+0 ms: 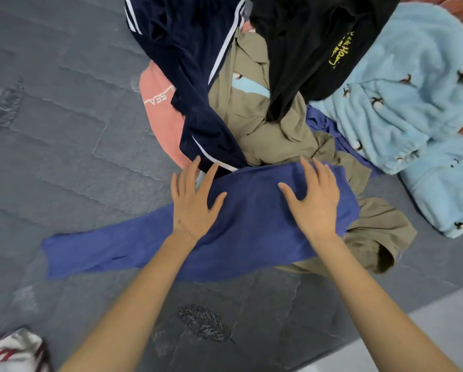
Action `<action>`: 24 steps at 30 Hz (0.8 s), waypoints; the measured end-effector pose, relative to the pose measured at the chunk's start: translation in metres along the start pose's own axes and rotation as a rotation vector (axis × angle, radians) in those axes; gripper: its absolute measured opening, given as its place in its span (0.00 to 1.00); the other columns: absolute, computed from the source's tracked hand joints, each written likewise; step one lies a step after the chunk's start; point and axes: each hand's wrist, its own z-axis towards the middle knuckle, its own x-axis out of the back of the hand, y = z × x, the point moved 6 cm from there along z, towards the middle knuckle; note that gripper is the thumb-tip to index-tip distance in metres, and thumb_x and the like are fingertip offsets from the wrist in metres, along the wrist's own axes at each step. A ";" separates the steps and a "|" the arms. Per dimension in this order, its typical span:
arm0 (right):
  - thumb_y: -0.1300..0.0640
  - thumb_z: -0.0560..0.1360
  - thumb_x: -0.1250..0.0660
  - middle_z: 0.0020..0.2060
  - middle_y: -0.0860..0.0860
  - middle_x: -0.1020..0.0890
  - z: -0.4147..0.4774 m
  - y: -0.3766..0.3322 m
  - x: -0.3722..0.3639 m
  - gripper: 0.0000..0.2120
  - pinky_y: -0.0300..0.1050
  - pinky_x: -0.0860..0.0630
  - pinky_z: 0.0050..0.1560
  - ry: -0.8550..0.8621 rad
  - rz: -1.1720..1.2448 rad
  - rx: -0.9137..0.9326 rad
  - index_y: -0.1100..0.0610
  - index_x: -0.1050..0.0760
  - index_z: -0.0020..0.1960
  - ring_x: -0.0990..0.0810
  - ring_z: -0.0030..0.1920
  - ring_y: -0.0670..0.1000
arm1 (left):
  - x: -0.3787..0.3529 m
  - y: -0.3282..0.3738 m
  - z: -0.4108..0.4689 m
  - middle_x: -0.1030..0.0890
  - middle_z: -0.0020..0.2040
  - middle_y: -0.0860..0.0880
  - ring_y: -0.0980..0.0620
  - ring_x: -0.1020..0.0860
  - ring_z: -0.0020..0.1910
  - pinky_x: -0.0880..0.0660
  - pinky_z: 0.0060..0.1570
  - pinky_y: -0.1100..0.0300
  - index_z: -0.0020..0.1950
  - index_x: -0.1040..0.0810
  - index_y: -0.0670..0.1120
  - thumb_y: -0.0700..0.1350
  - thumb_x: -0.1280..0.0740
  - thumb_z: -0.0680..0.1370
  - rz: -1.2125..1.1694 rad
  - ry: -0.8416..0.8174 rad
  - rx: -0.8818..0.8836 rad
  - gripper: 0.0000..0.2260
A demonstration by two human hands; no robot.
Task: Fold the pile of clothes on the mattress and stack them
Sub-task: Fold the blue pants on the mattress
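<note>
1. Blue garment (251,224) lies spread on the mattress (63,130), under both palms; its long end trails left of the left fingers (210,178).
2. Left hand (191,205): fingers straight, splayed, pressing the cloth, gripping nothing.
3. Right hand (315,202): likewise flat on it.
4. Pile of clothes (265,130) sits just beyond the fingertips, with navy striped garment (198,76) and black garment (305,49) on top; light-blue fleece (413,116) lies right of the right fingers.

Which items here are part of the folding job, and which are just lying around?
In the job: blue garment under left hand and right hand, both flat; navy striped garment; khaki garment; black garment; pale blue fleece; pink garment; mattress.
Lying about: white-and-red item, bottom left corner.
</note>
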 end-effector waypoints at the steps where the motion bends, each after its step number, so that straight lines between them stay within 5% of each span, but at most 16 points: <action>1: 0.41 0.76 0.34 0.73 0.56 0.34 -0.004 -0.015 -0.008 0.32 0.55 0.43 0.74 -0.023 -0.018 0.030 0.54 0.36 0.75 0.40 0.75 0.58 | -0.001 -0.012 -0.009 0.42 0.76 0.41 0.40 0.42 0.75 0.51 0.73 0.40 0.76 0.36 0.49 0.54 0.38 0.79 0.046 -0.034 0.012 0.26; 6: 0.40 0.75 0.34 0.75 0.55 0.37 -0.031 -0.085 -0.048 0.34 0.59 0.45 0.74 -0.084 -0.096 0.179 0.52 0.38 0.76 0.43 0.77 0.59 | 0.013 -0.072 -0.049 0.44 0.78 0.40 0.38 0.44 0.76 0.49 0.72 0.36 0.77 0.39 0.50 0.61 0.46 0.78 0.213 -0.067 0.057 0.29; 20: 0.41 0.74 0.32 0.75 0.55 0.37 -0.109 -0.208 -0.149 0.34 0.59 0.49 0.74 -0.203 -0.173 0.377 0.50 0.37 0.76 0.44 0.77 0.59 | 0.057 -0.231 -0.149 0.42 0.77 0.42 0.40 0.44 0.76 0.50 0.73 0.37 0.77 0.39 0.50 0.62 0.46 0.78 0.204 -0.019 0.247 0.30; 24: 0.41 0.76 0.35 0.75 0.53 0.35 -0.124 -0.224 -0.182 0.34 0.59 0.50 0.75 -0.275 -0.217 0.415 0.50 0.40 0.77 0.44 0.77 0.59 | 0.058 -0.276 -0.178 0.40 0.77 0.41 0.40 0.42 0.76 0.51 0.73 0.38 0.77 0.39 0.49 0.58 0.39 0.78 0.171 -0.058 0.328 0.29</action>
